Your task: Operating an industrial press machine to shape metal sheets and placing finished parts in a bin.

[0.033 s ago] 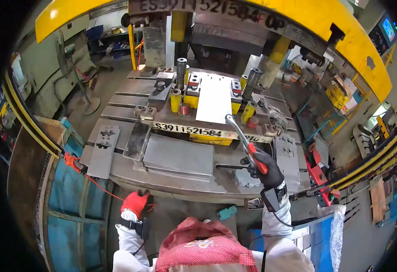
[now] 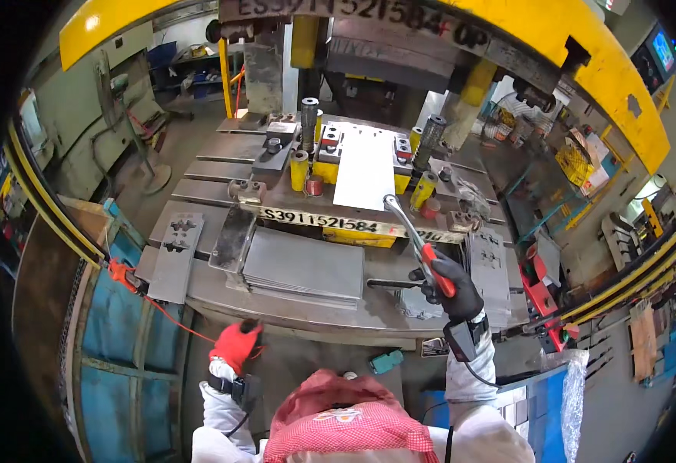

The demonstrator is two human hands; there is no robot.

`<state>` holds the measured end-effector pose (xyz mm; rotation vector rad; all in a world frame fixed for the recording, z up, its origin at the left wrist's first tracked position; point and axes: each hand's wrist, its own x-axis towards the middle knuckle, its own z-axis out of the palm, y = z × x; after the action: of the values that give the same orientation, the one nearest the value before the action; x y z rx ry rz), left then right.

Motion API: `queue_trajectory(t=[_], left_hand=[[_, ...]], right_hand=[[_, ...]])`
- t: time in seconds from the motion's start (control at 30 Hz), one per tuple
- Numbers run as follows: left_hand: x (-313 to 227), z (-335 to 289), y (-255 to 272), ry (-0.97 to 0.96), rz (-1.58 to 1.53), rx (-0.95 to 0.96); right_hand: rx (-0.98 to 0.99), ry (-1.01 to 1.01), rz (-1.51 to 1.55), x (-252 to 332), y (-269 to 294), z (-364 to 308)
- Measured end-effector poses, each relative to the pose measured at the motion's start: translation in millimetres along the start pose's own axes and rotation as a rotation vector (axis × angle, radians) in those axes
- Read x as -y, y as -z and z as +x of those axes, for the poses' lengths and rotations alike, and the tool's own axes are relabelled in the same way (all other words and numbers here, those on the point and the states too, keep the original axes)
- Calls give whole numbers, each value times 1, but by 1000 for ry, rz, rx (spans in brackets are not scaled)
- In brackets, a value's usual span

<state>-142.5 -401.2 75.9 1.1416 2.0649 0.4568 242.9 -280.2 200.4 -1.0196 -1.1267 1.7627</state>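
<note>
My right hand (image 2: 458,290), in a dark glove, grips a long metal tool with red handles (image 2: 438,272). The tool's round tip rests at the near right corner of a bright flat metal sheet (image 2: 364,174), which lies on the lower die (image 2: 282,199) of a press. My left hand (image 2: 234,345), in a red glove with dark fingertips, hovers before the near edge of the press bed. Its fingers are curled, and whatever they may hold is hidden. A thin red cord (image 2: 180,328) runs to it from the left.
On the bed sits a stack of grey metal sheets (image 2: 303,266). Cut metal pieces lie at its left (image 2: 173,258) and right (image 2: 490,270). Upright guide posts (image 2: 309,123) and yellow blocks (image 2: 298,171) flank the bright sheet. A blue metal frame (image 2: 126,370) stands at the left.
My left hand has shifted slightly right and up toward the bed's edge. My right hand, the tool and the sheet are where they were.
</note>
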Motion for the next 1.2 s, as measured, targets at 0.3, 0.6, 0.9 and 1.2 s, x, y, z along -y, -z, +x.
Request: queue_trajectory(t=[0.3,0.6,0.9,1.2], left_hand=[[-211,66,-68,-361,-1486,634],[-257,104,-83,-324,-1707,535],[-267,106,-86,-300,-1687,562],[-253,128,-93,-339,-1714,452]], right_hand=[[106,20,15,-8,5,6],[60,124,-173,19,17,38],[124,502,-518,56,40,183],[-72,194,-129,-35,74,-49]])
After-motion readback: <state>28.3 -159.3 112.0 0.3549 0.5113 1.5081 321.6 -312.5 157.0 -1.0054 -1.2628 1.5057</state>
